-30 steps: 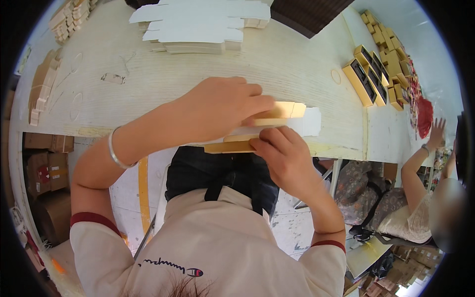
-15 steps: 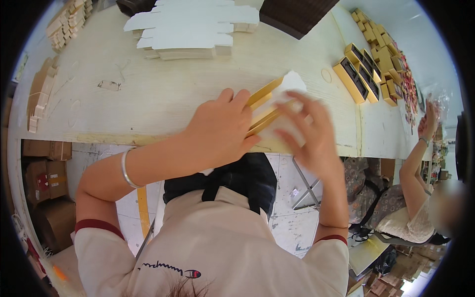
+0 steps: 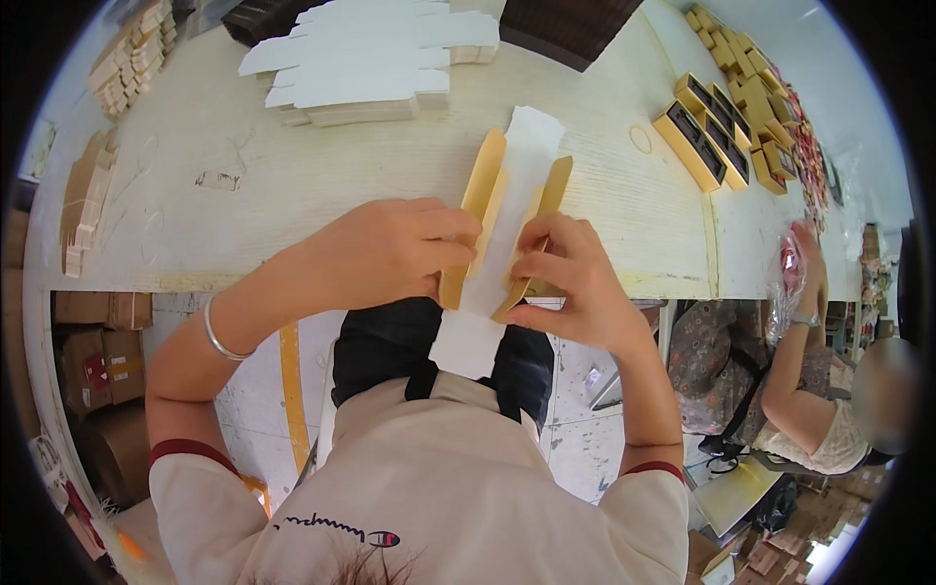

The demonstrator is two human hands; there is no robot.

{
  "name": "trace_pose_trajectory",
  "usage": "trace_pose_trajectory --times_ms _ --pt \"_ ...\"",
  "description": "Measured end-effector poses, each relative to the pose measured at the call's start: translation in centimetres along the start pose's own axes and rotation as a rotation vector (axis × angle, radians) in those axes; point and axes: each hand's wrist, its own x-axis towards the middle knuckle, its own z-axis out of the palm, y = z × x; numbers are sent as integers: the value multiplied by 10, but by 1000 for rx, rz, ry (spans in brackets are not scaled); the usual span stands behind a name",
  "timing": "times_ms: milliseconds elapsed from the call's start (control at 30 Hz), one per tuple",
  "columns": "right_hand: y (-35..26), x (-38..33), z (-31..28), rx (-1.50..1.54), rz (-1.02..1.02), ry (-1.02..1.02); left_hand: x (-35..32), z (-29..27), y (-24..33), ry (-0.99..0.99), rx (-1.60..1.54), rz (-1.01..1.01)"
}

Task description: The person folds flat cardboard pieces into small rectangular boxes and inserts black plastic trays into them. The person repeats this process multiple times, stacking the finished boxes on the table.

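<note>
I hold a long flat cardboard box blank (image 3: pixel 505 216), white inside with two gold side flaps folded up. It points away from me over the near edge of the pale wooden table (image 3: pixel 292 185). My left hand (image 3: pixel 390 249) grips the left gold flap. On the right gold flap my right hand (image 3: pixel 565 278) pinches with thumb and fingers. The blank's near end hangs over my lap.
A stack of white flat blanks (image 3: pixel 370 54) lies at the far side of the table. Finished gold boxes (image 3: pixel 726 122) stand at the right. Brown cardboard pieces (image 3: pixel 83 195) line the left edge. Another person (image 3: pixel 809 390) sits to my right, holding something red.
The blank has turned from lying crosswise to pointing away from me. Its gold flaps now stand up, with one hand on each.
</note>
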Motion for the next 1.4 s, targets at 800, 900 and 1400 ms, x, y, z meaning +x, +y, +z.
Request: trace_pose_trajectory --times_ms 800,900,1400 --pt "-32 -43 20 -128 -42 67 24 28 39 103 -316 -328" --pt "-22 -37 40 -48 -70 311 33 5 40 -129 -541 -525" --pt "-26 -16 46 -90 82 441 18 26 39 214 -541 -442"
